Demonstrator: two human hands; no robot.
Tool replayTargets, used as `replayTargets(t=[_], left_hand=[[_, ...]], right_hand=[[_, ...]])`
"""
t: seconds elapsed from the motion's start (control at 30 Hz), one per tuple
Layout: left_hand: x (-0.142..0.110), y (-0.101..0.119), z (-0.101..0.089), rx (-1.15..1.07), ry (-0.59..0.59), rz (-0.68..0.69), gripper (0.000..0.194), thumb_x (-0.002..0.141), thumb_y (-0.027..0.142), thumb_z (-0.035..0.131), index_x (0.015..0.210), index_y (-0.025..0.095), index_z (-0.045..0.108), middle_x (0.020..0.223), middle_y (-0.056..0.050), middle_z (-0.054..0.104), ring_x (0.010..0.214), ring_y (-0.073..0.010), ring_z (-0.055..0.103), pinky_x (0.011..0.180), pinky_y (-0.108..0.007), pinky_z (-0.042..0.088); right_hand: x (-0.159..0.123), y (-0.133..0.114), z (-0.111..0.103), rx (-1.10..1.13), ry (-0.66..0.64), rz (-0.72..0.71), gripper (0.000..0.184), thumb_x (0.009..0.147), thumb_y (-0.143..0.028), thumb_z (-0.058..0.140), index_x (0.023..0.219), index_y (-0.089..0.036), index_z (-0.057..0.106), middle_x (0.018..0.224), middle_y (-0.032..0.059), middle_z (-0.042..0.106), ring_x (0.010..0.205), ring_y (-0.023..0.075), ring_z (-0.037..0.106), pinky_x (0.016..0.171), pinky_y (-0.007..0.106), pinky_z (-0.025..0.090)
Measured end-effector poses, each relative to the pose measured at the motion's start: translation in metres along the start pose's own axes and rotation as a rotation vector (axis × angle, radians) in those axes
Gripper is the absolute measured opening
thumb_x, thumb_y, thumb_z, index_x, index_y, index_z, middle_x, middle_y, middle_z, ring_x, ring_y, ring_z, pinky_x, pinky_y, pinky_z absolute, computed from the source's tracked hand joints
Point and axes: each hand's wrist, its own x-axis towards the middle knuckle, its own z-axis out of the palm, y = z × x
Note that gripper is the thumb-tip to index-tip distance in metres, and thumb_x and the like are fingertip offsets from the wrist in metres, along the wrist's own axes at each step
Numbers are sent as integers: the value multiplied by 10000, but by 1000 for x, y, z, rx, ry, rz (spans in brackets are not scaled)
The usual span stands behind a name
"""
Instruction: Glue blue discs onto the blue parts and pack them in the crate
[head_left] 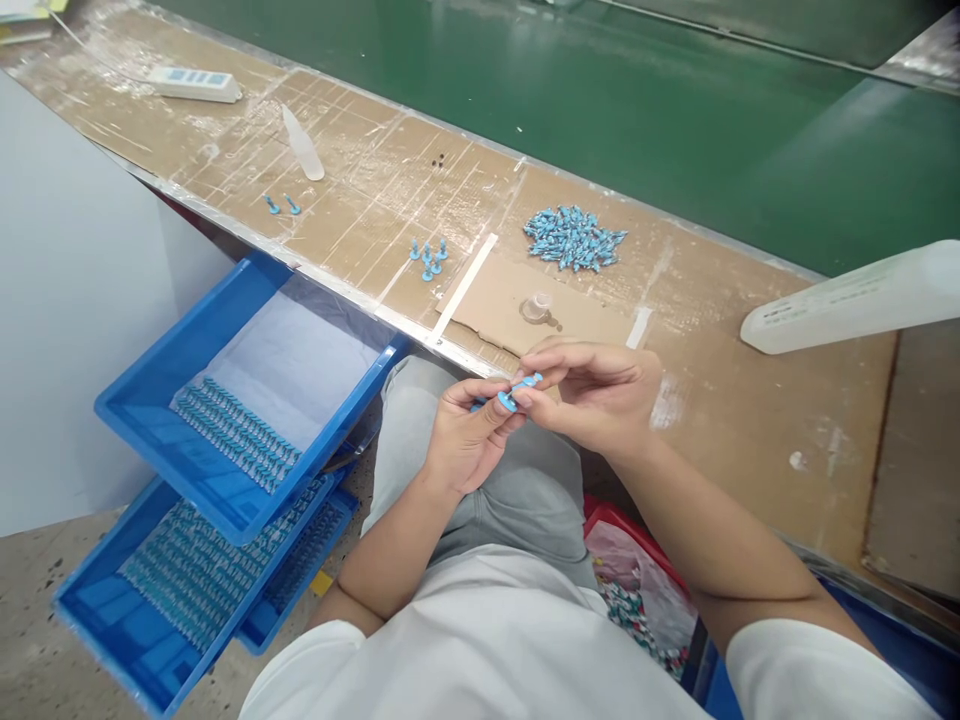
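Note:
Both hands meet over my lap at the bench's near edge. My left hand [466, 432] is closed in a pinch on a small blue part [507, 401]. My right hand [592, 392] pinches a second small blue part [529, 381] right against the first. A heap of the same blue parts [574, 238] lies on the brown bench [750, 420] beyond my hands. Several blue parts [428, 258] stand upright to the left of the heap, and two more [281, 205] lie farther left.
Blue trays [180, 440] at my left hold rows of blue parts, stacked over lower trays [105, 610]. A small clear cup [536, 309] sits on cardboard. White power strips lie at the far left [193, 84] and right [855, 300]. A green conveyor belt [675, 110] runs behind. A red bin [637, 560] sits beneath.

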Motion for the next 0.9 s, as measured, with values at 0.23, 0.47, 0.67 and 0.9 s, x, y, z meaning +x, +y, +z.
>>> replayTargets(t=[0.23,0.47,0.67,0.9], left_hand=[[-2,-3,1,8,-42,-3,302,507,311,928,683,199,709,777,28,746,694,-85,705,665,-175,572],[-2,-2,1,2,-104,-52,257,564,271,907,712,187,714,765,34,737,654,-65,695,618,-134,561],[0,-1,-1,-13,-144,-66,239,570,213,903,717,185,716,789,41,733,661,-51,694,619,-113,561],[0,-6,0,-88,-155,-190,276,547,244,916,697,178,694,684,46,684,606,-46,671,567,-99,555]], right_hand=[[7,-2,-6,67,-114,29,297,668,-183,834,947,-265,773,699,0,717,656,165,669,656,310,559],[6,-10,-15,-2,-117,194,205,695,-271,836,890,-236,782,748,27,719,658,151,650,648,286,546],[5,-21,-20,-17,-142,382,216,716,-316,829,902,-222,769,715,11,698,608,120,625,569,238,544],[7,-27,-21,132,-156,476,269,666,-282,868,899,-194,768,686,9,708,593,117,666,566,208,567]])
